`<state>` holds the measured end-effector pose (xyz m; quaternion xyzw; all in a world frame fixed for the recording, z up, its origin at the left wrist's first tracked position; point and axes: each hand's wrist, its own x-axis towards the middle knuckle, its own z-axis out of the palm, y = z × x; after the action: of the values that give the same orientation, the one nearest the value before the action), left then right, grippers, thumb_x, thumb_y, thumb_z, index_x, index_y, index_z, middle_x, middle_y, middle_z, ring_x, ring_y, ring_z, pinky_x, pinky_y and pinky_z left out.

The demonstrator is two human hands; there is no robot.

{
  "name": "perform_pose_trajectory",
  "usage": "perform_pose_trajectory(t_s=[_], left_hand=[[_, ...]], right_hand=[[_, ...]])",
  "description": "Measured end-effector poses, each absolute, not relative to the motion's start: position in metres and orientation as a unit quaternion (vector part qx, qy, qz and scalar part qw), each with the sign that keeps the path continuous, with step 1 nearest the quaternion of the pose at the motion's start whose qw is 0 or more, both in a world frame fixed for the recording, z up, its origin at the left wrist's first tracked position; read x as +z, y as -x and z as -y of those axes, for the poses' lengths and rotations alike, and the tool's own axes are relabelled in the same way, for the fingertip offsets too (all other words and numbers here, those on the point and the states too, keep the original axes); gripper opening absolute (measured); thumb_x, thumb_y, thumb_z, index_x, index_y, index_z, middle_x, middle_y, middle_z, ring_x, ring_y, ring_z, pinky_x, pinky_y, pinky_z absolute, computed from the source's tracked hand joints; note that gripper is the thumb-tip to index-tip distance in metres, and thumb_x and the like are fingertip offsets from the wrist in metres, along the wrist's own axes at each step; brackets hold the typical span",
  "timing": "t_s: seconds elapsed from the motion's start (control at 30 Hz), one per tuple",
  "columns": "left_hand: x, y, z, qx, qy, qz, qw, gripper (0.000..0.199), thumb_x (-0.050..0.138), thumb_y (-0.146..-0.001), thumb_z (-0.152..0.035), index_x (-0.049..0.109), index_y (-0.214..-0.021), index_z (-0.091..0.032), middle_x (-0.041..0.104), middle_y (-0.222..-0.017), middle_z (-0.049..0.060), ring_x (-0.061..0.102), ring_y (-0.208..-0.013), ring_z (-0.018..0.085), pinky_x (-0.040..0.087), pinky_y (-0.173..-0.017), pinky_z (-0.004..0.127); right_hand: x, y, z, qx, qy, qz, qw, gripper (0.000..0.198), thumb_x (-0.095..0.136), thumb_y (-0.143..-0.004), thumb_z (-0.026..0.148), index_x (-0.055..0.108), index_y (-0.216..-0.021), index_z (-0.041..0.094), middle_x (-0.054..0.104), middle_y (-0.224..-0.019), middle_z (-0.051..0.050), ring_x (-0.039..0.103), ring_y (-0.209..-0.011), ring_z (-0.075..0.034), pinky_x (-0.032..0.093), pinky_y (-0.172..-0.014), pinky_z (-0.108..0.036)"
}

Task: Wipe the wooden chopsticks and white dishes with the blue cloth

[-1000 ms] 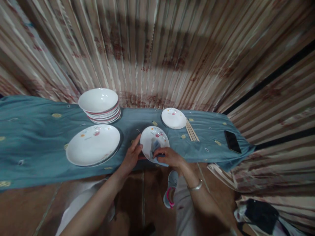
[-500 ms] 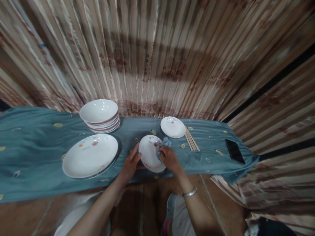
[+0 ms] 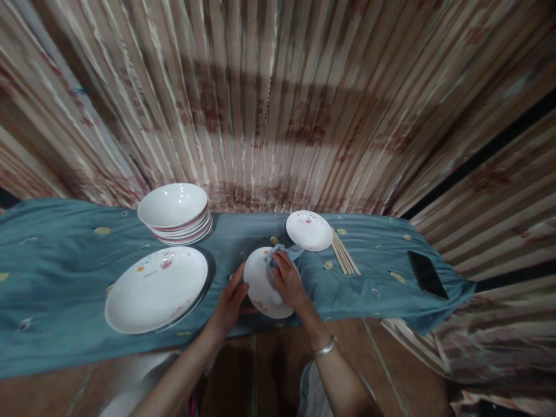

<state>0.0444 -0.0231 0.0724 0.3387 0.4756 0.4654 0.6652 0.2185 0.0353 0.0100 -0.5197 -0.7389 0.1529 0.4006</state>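
A small white plate (image 3: 260,289) with a floral print is tilted over the cloth-covered table, its left edge gripped by my left hand (image 3: 231,300), thumb on the rim and fingers partly hidden beneath. My right hand (image 3: 286,281) presses a crumpled light-blue cloth (image 3: 273,258) onto the plate's upper inner face. The cloth covers part of the print, and one corner sticks out to the right past the rim. Behind and to the right lies another small floral plate (image 3: 308,230), with several wooden chopsticks (image 3: 344,253) beside it.
Large oval plates (image 3: 156,292) are stacked at the left front. Behind them stands a pile of bowls (image 3: 174,208). A black phone (image 3: 427,274) lies near the right end of the teal tablecloth (image 3: 56,278). Pleated curtains (image 3: 260,104) hang along the back.
My right hand and the cloth have moved left and up, from the plate's right rim onto its upper middle. My left hand keeps its hold on the plate. The view has shifted slightly.
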Motion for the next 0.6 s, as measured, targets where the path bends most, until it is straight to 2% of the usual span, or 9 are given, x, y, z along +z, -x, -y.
perform_pose_trajectory(t_s=[0.13,0.3,0.47,0.6], left_hand=[[0.069,-0.044,0.024,0.466,-0.339,-0.473,0.667,0.078,0.065,-0.074,-0.043,0.033,-0.143,-0.027,0.041,-0.145,0.008,0.050,-0.118,0.035,0.058,-0.075,0.043],[0.065,-0.045,0.024,0.477,-0.321,-0.466,0.672,0.079,0.066,-0.073,-0.043,0.034,-0.143,-0.028,0.051,-0.136,0.010,0.056,-0.110,0.034,0.057,-0.074,0.044],[0.062,-0.045,0.024,0.481,-0.322,-0.465,0.670,0.070,0.066,-0.074,-0.042,0.040,-0.139,-0.030,0.042,-0.145,0.006,0.050,-0.119,0.034,0.058,-0.074,0.041],[0.062,-0.043,0.024,0.480,-0.311,-0.465,0.675,0.073,0.068,-0.073,-0.040,0.039,-0.140,-0.031,0.038,-0.147,0.006,0.050,-0.120,0.034,0.058,-0.074,0.042]], right_hand=[[0.019,-0.208,-0.033,0.237,0.484,0.733,0.414,0.045,0.040,-0.091,0.025,0.045,-0.135,0.017,0.040,-0.144,-0.012,0.035,-0.134,-0.022,0.030,-0.112,-0.041],[0.028,-0.197,-0.028,0.341,0.436,0.720,0.419,0.045,0.043,-0.092,0.031,0.045,-0.135,0.023,0.034,-0.149,-0.007,0.030,-0.138,-0.019,0.025,-0.114,-0.039],[0.036,-0.193,-0.020,0.412,0.374,0.716,0.422,0.042,0.045,-0.091,0.032,0.049,-0.132,0.025,0.038,-0.147,-0.006,0.031,-0.137,-0.018,0.021,-0.115,-0.038],[0.042,-0.196,-0.014,0.474,0.331,0.713,0.396,0.039,0.047,-0.091,0.032,0.054,-0.128,0.027,0.044,-0.143,-0.004,0.036,-0.134,-0.018,0.021,-0.114,-0.037]])
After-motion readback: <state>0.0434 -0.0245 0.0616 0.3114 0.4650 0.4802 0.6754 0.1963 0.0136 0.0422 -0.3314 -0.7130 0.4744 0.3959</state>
